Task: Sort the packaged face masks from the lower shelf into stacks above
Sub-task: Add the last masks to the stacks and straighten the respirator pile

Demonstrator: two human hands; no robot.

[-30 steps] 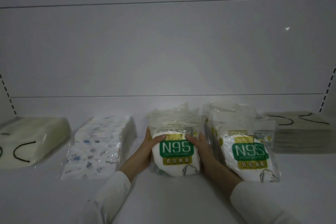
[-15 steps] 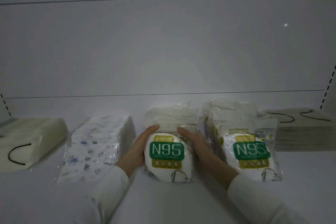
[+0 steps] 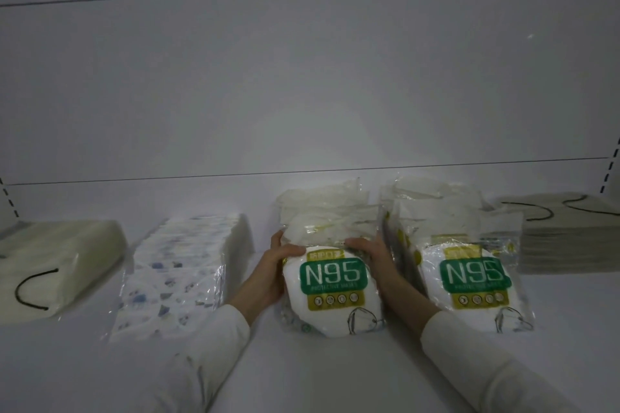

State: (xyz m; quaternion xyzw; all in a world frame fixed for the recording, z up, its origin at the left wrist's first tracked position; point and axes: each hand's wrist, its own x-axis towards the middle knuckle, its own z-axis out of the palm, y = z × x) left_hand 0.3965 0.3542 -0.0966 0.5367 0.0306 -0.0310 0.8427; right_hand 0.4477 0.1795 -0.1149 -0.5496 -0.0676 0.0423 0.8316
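Both hands, left hand (image 3: 273,265) and right hand (image 3: 372,256), have fingers curled round the sides of the middle N95 pack (image 3: 330,292) on the shelf (image 3: 318,365), probably squaring its stack beside the other N95 stack (image 3: 469,282).

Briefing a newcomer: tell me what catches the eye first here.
Green N95 lettering stands out on the middle pack, clasped between left grip and right grip, and on its twin just to the right. A pale left stack and a grey right stack, both with black ear loops, sit at the ends.
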